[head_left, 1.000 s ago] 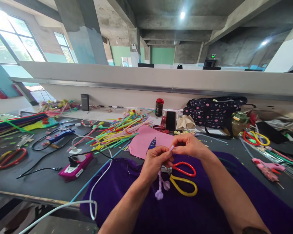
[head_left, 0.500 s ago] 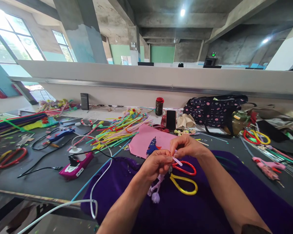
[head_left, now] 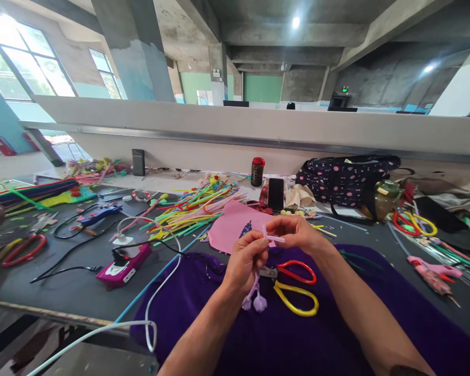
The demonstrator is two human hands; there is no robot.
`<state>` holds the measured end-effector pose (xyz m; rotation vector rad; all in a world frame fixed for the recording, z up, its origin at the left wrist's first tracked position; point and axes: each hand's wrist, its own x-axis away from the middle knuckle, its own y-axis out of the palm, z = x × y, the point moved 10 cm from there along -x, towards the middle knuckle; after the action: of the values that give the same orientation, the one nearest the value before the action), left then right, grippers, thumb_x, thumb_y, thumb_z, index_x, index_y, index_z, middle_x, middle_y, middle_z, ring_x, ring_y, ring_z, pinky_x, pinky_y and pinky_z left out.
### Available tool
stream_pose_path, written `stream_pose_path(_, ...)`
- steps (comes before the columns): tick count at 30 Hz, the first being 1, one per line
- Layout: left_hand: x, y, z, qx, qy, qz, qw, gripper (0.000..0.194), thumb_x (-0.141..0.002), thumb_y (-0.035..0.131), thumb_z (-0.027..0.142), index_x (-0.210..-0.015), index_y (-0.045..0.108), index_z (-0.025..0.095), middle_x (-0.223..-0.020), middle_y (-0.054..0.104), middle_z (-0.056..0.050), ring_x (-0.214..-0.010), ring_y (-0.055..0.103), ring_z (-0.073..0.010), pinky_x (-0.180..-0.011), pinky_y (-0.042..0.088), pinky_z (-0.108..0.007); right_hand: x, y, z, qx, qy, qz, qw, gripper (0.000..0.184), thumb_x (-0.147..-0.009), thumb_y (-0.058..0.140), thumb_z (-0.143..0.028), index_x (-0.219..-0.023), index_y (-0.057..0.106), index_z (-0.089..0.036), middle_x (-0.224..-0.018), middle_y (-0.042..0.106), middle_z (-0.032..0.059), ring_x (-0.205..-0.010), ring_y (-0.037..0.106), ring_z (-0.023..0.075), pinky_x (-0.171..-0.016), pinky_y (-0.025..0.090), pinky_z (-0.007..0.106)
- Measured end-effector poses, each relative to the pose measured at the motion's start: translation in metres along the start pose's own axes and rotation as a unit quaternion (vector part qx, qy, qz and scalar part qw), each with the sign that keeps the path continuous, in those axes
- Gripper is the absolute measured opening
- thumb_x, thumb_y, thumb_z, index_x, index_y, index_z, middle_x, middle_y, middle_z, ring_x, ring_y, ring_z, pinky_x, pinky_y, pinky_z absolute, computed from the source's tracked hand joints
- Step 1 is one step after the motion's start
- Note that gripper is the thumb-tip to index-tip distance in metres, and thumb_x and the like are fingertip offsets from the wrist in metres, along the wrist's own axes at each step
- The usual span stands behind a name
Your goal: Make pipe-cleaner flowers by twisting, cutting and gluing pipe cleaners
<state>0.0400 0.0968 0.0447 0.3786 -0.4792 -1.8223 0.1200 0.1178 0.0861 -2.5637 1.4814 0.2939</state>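
My left hand (head_left: 247, 258) pinches a lilac pipe cleaner (head_left: 274, 238), whose short ends stick out crossed between my two hands. Below the left palm dangle more lilac fuzzy strands ending in round knobs (head_left: 260, 304). My right hand (head_left: 293, 232) has its fingers closed on the same pipe cleaner from the other side. Just beneath both hands, scissors (head_left: 297, 313) with one red and one yellow handle lie on a dark purple cloth (head_left: 203, 313). Behind the left hand shows part of a blue glue gun (head_left: 246, 228) on a pink sheet (head_left: 227, 230).
Many coloured pipe cleaners (head_left: 184, 214) lie heaped beyond the sheet. A magenta power strip (head_left: 124, 266) with cables sits left. Farther back stand a bottle (head_left: 257, 172), a phone (head_left: 275, 194) and a dotted bag (head_left: 348, 180). A pink glue gun (head_left: 434, 277) rests right.
The lilac pipe cleaner has turned from slanting downward to a crossed, nearly level position. My right hand has shifted slightly left and down. The dangling knobs have swung up and right.
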Motion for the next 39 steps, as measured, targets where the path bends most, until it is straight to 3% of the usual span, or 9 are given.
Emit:
stream_pose_path(3, 0.000, -0.002, 0.005, -0.013, 0.026, 0.007, 1.000, 0.022, -0.062, 0.067, 0.031, -0.068, 0.052, 0.016, -0.044, 0.047, 0.006, -0.036, 0.033, -0.0024, -0.037, 0.021, -0.016, -0.001, 0.006, -0.001, -0.019, -0.019, -0.015, 1.000, 0.035, -0.056, 0.074, -0.027, -0.087, 0.064, -0.015, -0.074, 0.058, -0.0001, -0.059, 0.049, 0.0080, -0.052, 0.040, 0.018)
stream_pose_path(7, 0.000, -0.002, 0.007, -0.029, 0.037, 0.003, 0.999, 0.020, -0.064, 0.066, 0.031, -0.068, 0.054, 0.016, -0.045, 0.045, 0.006, -0.037, 0.033, -0.0025, -0.038, 0.021, -0.016, -0.002, 0.005, -0.002, -0.014, -0.032, 0.012, 0.999, 0.029, -0.061, 0.070, -0.033, -0.083, 0.065, -0.015, -0.071, 0.055, -0.0003, -0.053, 0.044, 0.0065, -0.041, 0.033, 0.015)
stream_pose_path(11, 0.001, -0.005, 0.011, -0.049, 0.060, 0.012, 0.997, 0.018, -0.065, 0.065, 0.031, -0.068, 0.056, 0.015, -0.047, 0.045, 0.006, -0.039, 0.034, -0.0026, -0.039, 0.022, -0.016, -0.002, 0.005, -0.005, -0.002, -0.044, 0.031, 0.999, 0.028, -0.062, 0.070, -0.034, -0.082, 0.065, -0.015, -0.071, 0.054, -0.0005, -0.052, 0.045, 0.0066, -0.042, 0.034, 0.016)
stream_pose_path(18, 0.002, -0.008, 0.015, -0.061, 0.069, 0.014, 0.996, 0.012, -0.068, 0.064, 0.026, -0.070, 0.058, 0.015, -0.046, 0.046, 0.006, -0.039, 0.036, -0.0023, -0.037, 0.022, -0.015, -0.002, 0.004, -0.008, -0.026, -0.074, 0.059, 0.995, 0.009, -0.068, 0.067, -0.025, -0.074, 0.066, -0.017, -0.061, 0.051, -0.0027, -0.045, 0.042, 0.0051, -0.039, 0.030, 0.017)
stream_pose_path(22, 0.002, 0.009, -0.009, 0.016, -0.060, -0.102, 0.993, 0.010, -0.065, 0.062, 0.021, -0.064, 0.058, 0.012, -0.037, 0.041, 0.006, -0.030, 0.028, -0.0011, -0.032, 0.015, -0.015, 0.000, 0.017, -0.008, -0.055, -0.056, -0.043, 0.996, 0.012, -0.066, 0.069, -0.026, -0.070, 0.066, -0.015, -0.065, 0.052, -0.0010, -0.047, 0.041, 0.0055, -0.040, 0.029, 0.018)
stream_pose_path(25, 0.013, 0.030, -0.026, 0.087, -0.165, -0.211, 0.959, 0.009, -0.061, 0.061, 0.019, -0.060, 0.059, 0.010, -0.034, 0.039, 0.005, -0.026, 0.026, -0.0014, -0.030, 0.014, -0.015, 0.004, 0.024, -0.012, -0.027, -0.047, -0.097, 0.994, 0.017, -0.064, 0.071, -0.027, -0.072, 0.066, -0.013, -0.068, 0.054, 0.0013, -0.058, 0.048, 0.0094, -0.050, 0.036, 0.020)
stream_pose_path(30, 0.029, 0.047, -0.035, 0.142, -0.217, -0.288, 0.922, 0.011, -0.063, 0.059, 0.018, -0.063, 0.061, 0.007, -0.032, 0.041, 0.004, -0.024, 0.027, -0.0023, -0.027, 0.017, -0.013, 0.011, 0.035, -0.031, 0.028, -0.109, -0.146, 0.983, 0.017, -0.065, 0.071, -0.025, -0.077, 0.068, -0.014, -0.070, 0.056, 0.0019, -0.066, 0.049, 0.0110, -0.061, 0.039, 0.023)
stream_pose_path(34, 0.026, 0.043, -0.036, 0.119, -0.206, -0.268, 0.934, 0.013, -0.063, 0.061, 0.021, -0.062, 0.059, 0.008, -0.033, 0.043, 0.004, -0.024, 0.030, -0.0025, -0.026, 0.020, -0.013, 0.012, 0.034, -0.038, 0.066, -0.124, -0.132, 0.981, 0.010, -0.064, 0.070, -0.021, -0.069, 0.066, -0.014, -0.069, 0.056, 0.0016, -0.064, 0.050, 0.0106, -0.059, 0.039, 0.023)
stream_pose_path(39, 0.007, 0.016, -0.014, -0.025, -0.078, -0.115, 0.990, 0.017, -0.067, 0.065, 0.024, -0.076, 0.056, 0.013, -0.056, 0.062, -0.002, -0.040, 0.054, -0.0090, -0.037, 0.039, -0.015, 0.008, 0.012, -0.037, 0.153, -0.083, -0.014, 0.985, 0.003, -0.065, 0.062, -0.014, -0.067, 0.063, -0.013, -0.065, 0.057, -0.0006, -0.058, 0.049, 0.0088, -0.052, 0.037, 0.019)
